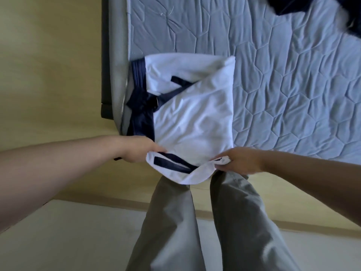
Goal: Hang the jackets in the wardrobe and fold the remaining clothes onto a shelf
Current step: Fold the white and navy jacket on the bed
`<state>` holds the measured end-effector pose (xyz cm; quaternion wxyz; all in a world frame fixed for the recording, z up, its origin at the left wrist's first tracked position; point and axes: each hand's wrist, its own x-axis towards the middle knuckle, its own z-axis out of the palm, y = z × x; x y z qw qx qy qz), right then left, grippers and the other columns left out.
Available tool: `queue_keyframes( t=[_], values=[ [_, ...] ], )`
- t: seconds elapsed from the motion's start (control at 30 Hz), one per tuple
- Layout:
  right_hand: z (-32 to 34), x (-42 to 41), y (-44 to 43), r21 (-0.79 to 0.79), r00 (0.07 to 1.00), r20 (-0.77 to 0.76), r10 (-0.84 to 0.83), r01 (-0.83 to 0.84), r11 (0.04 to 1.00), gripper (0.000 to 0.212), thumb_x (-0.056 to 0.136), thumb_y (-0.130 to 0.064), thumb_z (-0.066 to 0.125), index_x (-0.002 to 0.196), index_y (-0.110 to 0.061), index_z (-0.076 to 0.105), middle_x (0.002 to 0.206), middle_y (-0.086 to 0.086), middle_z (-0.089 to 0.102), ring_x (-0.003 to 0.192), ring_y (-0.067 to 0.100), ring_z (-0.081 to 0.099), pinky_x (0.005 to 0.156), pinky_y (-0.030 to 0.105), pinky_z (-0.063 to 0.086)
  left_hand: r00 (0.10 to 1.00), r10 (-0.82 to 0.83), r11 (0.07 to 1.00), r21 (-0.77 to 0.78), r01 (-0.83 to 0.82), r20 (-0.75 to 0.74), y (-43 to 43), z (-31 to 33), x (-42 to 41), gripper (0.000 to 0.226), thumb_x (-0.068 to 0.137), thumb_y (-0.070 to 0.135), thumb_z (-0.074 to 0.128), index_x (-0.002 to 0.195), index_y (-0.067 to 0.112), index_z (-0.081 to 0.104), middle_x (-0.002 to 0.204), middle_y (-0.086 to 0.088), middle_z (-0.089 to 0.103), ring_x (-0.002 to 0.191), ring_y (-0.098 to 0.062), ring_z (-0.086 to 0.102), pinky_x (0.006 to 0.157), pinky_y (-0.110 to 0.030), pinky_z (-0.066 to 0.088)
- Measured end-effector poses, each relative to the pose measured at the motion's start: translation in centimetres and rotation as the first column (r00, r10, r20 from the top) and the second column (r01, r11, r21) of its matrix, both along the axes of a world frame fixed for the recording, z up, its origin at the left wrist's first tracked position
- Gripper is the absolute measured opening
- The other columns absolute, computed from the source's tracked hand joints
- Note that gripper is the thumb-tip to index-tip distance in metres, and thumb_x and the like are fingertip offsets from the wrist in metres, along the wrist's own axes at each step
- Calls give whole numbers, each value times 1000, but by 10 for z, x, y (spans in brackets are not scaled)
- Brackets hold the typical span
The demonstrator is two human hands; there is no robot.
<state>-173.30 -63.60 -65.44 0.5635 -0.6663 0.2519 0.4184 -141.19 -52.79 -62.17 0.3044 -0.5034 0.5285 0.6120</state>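
White cloth with navy trim is what both hands are busy with. At the far left of the frame is the yellowish floor (pixel 48 75), then the grey bed frame (pixel 115 55), and the garment's navy end lies right at that edge of the bed. At lower centre-left, the left hand (pixel 139 150) is curled round the near left corner of the white garment (pixel 195 118). The garment lies part-folded on the quilted mattress (pixel 293 85) in the middle of the frame. Its near hem is lifted off the bed and sags between the two hands, above the person's grey trousers (pixel 234 222). At lower centre-right, the right hand (pixel 241 160) grips the opposite corner. A dark heap of clothes (pixel 289 4) sits on the mattress at the upper right.

My worry is that drooping hem. If it goes forward slack, I'd expect a crooked crease. The flap folded across the top looks loose and could slide open when the cloth moves. The navy end is so close to the bed's left edge that a sideways tug might drag it off toward the floor.
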Motion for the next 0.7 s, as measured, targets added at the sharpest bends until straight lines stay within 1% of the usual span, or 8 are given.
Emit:
queue_keyframes(
  t=[0.07,0.13,0.2,0.27,0.37,0.43,0.53,0.7],
  values=[
    [15,3,-10,142,980,-93,-179,191,971,35,92,-60,61,121,-41,68,113,-21,70,98,-7,64,80,13,45,999,30,997,67,-29,-13,-10,11,3,81,90,-11,32,147,45,47,155,9,43,107,-18,63,56,-8,46],
    [24,9,-30,187,916,-150,-371,395,899,45,87,-57,66,123,-30,67,114,-14,73,106,6,68,89,23,51,990,135,990,45,-134,-29,-29,18,16,69,94,-7,40,135,45,60,142,15,57,108,-6,63,74,-14,52],
    [20,17,-60,161,769,-184,-612,638,753,54,83,-51,68,126,-19,63,115,-2,75,107,19,71,93,36,55,956,292,956,15,-292,8,-53,16,35,65,91,-8,47,124,44,68,127,16,68,112,-9,65,88,-23,55],
    [7,28,-93,117,543,-187,-819,840,530,57,77,-41,75,126,-14,63,114,2,76,107,23,72,92,42,56,911,399,917,-74,-393,101,-80,2,54,67,85,-12,54,133,34,65,137,9,62,128,-21,56,102,-31,47],
    [-26,49,-132,-6,330,-173,-928,942,336,35,84,-29,78,115,-17,68,107,-1,78,98,17,75,91,44,57,823,545,827,-263,-497,158,-121,-33,74,54,83,-3,67,132,20,66,136,-7,61,116,-23,55,89,-28,42],
    [-54,64,-142,-133,264,-161,-951,949,286,29,87,-32,76,111,-16,69,97,-1,78,81,14,75,74,36,59,801,568,790,-397,-467,187,-142,-60,86,40,85,11,73,125,18,69,126,-7,66,104,-21,57,83,-26,40],
    [-94,82,-142,-396,251,10,-968,890,227,41,85,-45,75,115,-19,62,85,-4,65,68,13,62,51,21,46,777,565,762,-537,-361,279,-155,-97,96,27,88,21,72,115,17,70,121,-6,66,101,-24,59,81,-29,42],
    [-123,89,-127,-643,325,203,-924,756,125,66,83,-63,62,131,-19,49,127,4,59,112,28,61,87,34,45,693,564,703,-702,-117,449,-136,-126,72,33,93,29,60,121,12,59,127,-18,60,117,-39,57,100,-45,45]
  ],
)
